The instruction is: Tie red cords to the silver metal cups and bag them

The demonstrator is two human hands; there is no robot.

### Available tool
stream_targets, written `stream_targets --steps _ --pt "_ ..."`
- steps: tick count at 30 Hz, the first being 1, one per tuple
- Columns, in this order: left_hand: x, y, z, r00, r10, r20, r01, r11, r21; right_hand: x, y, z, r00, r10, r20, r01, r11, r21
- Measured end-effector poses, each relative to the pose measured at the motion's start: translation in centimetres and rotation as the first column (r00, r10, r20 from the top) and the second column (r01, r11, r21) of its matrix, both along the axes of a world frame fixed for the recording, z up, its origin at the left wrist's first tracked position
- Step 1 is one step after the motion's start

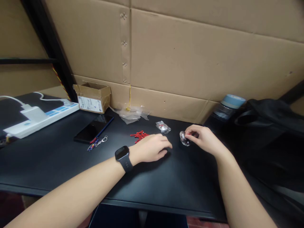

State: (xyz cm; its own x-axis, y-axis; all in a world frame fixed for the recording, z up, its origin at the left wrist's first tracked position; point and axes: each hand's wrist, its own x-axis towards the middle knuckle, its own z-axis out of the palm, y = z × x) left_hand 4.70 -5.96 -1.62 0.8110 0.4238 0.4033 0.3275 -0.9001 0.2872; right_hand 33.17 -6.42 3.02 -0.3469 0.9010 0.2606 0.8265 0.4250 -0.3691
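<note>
Brown cardboard panels [201, 63] stand behind a black worktop [152, 183], and near its right side a shiny silver rounded piece [182, 138] sits tilted in the fingers of the right hand [204, 137]. That hand's grip looks pinched on the piece's edge, with a speck of red at the fingertips; whether the piece also touches the worktop, I cannot tell. Fingers loosely bent, the left hand [153, 147] appears to grasp nothing – it lies partly in front of a heap of short red looped cords [140, 136]. Judging by what lies about, the work seems only partway along: the silver piece is out of any visible wrapping and in hand, while a small clear plastic packet with a silvery round thing inside [163, 127] lies apart from both hands – apparently left for later, as are the heaped cords.
</note>
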Motion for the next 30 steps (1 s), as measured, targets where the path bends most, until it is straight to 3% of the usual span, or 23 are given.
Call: stream_targets --steps 3,6,13,19,21,24,30 --pt "0.0 -0.1 0.6 0.979 0.093 0.180 -0.094 0.996 -0.004 -2.6 -0.5 -0.3 0.982 0.118 -0.145 -0.110 0.992 0.060" --pt "-0.1 0.0 0.9 0.961 0.114 0.254 -0.104 0.993 -0.052 -5.0 -0.8 -1.3 0.958 0.198 -0.208 -0.185 0.979 0.082" --pt "-0.2 1.2 0.1 0.969 0.172 0.176 -0.168 0.985 -0.039 -7.0 -1.0 -3.2 0.939 0.118 -0.323 -0.125 0.992 0.000" --pt "-0.1 1.8 -0.6 0.964 0.230 0.133 -0.230 0.973 -0.019 -7.5 -0.7 -4.0 0.932 0.134 -0.337 -0.147 0.989 -0.015" --pt "-0.2 1.9 -0.5 0.950 0.285 0.124 -0.287 0.958 -0.006 -7.2 -0.6 -4.1 0.952 0.134 -0.277 -0.137 0.991 0.008" --pt "-0.4 1.9 -0.3 0.922 0.373 0.100 -0.376 0.926 0.016 -6.5 -0.4 -4.3 0.992 0.110 -0.053 -0.108 0.993 0.044" --pt "-0.8 1.9 -0.1 0.849 0.529 -0.004 -0.525 0.844 0.109 -5.9 -0.5 -4.4 0.970 0.067 0.235 -0.062 0.998 -0.027"
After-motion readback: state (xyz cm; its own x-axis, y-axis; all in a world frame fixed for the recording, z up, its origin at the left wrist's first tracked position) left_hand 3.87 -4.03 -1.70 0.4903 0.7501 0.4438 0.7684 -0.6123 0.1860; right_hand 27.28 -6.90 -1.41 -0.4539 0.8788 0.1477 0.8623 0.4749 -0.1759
